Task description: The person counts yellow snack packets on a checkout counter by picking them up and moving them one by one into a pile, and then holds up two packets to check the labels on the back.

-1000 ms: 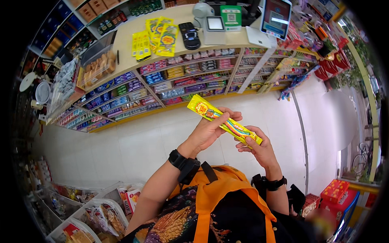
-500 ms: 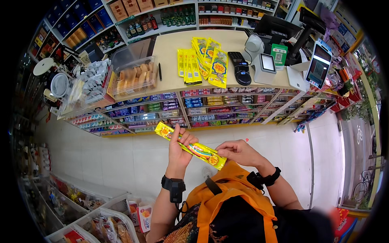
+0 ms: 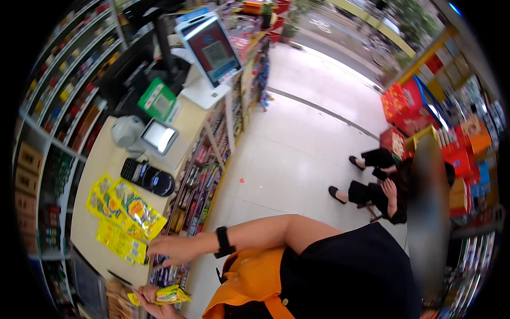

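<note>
My left hand [image 3: 151, 302] is closed around a long yellow candy packet [image 3: 172, 295], low in the view beside the counter. My right hand [image 3: 172, 250] reaches across the counter's edge, its fingers loosely bent and apart. Its fingertips are at the edge of a stack of narrow yellow candy packets [image 3: 119, 243] and look to touch it. Whether they press on the stack is hard to see. Wider yellow candy packets [image 3: 139, 208] lie overlapping just beyond that stack on the counter top [image 3: 87, 234].
A black card terminal [image 3: 147, 176], a white scanner stand [image 3: 159, 139], a green code sign [image 3: 159, 99] and a tilted payment screen [image 3: 211, 50] stand along the counter. Candy shelves [image 3: 199, 181] fill its front. A person [image 3: 377, 196] sits to the right near red boxes.
My view has swung to the right, bringing the doorway and a seated person into sight. My right hand has let go of the held packet and moved to the packets on the counter.
</note>
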The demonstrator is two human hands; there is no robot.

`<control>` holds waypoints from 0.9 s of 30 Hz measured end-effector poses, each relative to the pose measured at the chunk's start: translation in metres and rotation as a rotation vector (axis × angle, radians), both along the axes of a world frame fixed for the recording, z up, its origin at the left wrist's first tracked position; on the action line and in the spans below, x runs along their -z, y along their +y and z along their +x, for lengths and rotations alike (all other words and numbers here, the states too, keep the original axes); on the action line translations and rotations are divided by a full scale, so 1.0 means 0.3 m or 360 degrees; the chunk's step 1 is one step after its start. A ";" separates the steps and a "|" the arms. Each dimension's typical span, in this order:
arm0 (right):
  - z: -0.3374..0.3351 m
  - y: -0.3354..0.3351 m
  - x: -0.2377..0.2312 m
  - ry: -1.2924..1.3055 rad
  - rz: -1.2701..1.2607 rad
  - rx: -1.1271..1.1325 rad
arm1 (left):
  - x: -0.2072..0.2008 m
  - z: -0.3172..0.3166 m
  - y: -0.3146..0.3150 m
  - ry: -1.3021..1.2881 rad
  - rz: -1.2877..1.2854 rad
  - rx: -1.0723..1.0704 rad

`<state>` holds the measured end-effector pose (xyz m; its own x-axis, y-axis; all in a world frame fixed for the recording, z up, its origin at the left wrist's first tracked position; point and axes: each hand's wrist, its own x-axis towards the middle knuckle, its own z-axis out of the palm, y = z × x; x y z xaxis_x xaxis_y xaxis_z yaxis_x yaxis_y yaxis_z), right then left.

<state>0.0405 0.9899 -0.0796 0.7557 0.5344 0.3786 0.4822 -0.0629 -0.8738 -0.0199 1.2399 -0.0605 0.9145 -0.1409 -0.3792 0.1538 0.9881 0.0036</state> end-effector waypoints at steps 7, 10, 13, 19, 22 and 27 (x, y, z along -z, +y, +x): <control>0.132 0.271 0.175 -0.0460 -0.0458 0.0299 | -0.049 0.176 0.063 -0.0069 0.0546 0.0385; 0.134 0.290 0.210 -0.0476 -0.0558 0.0392 | -0.005 0.264 0.096 0.0061 0.0587 0.0570; 0.104 0.292 0.190 -0.0567 -0.0669 0.0615 | -0.104 0.284 0.020 0.0303 0.1205 0.0594; 0.084 0.415 0.142 -0.0392 -0.0928 0.1089 | -0.077 0.367 0.176 0.0214 0.0361 0.0707; 0.075 0.422 0.078 -0.0225 -0.0867 0.1232 | -0.088 0.410 0.202 0.0200 -0.0044 0.0648; 0.073 0.466 0.041 -0.0154 -0.1047 0.1298 | -0.156 0.381 0.233 0.0174 -0.0272 0.0632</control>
